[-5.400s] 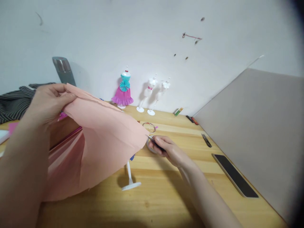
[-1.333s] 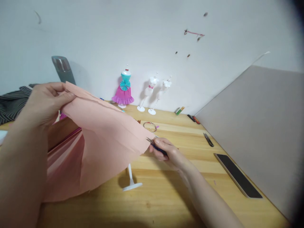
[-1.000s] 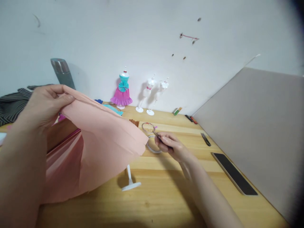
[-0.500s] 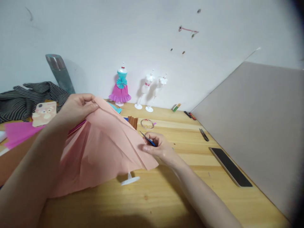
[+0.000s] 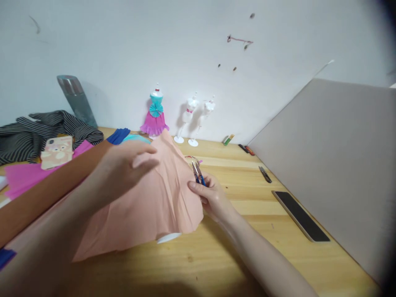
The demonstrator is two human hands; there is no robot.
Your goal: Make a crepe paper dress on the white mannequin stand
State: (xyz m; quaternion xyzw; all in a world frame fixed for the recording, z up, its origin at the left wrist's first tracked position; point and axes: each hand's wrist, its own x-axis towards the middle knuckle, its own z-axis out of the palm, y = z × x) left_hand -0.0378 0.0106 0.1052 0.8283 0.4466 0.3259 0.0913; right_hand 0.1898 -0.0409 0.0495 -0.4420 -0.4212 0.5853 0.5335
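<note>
A wide sheet of pink crepe paper [image 5: 145, 206] spreads across the table in front of me, its upper corner standing up and its right edge loosely creased. My left hand [image 5: 126, 165] hovers over its left part, thumb and fingers apart and slightly blurred, with nothing between them. Small blue-handled scissors [image 5: 198, 173] are in my right hand [image 5: 212, 196], blades pointing up and spread apart. The right thumb lies by the paper's right edge; whether it also pinches the paper, I cannot tell. Under the lower edge, a white round stand base [image 5: 168, 238] partly shows.
Against the wall stand a dressed mini mannequin [image 5: 155, 113] and two bare white ones [image 5: 187, 117]. Brown paper [image 5: 52, 187], magenta paper [image 5: 26, 179], a phone [image 5: 57, 152] and striped cloth [image 5: 18, 136] lie left. Black snips [image 5: 265, 174] and a dark flat slab [image 5: 300, 214] lie right.
My left hand has let go of the paper's upper edge and moved right and down. The paper has shifted, its corner now upright. The scissors have turned upward and their blades have parted.
</note>
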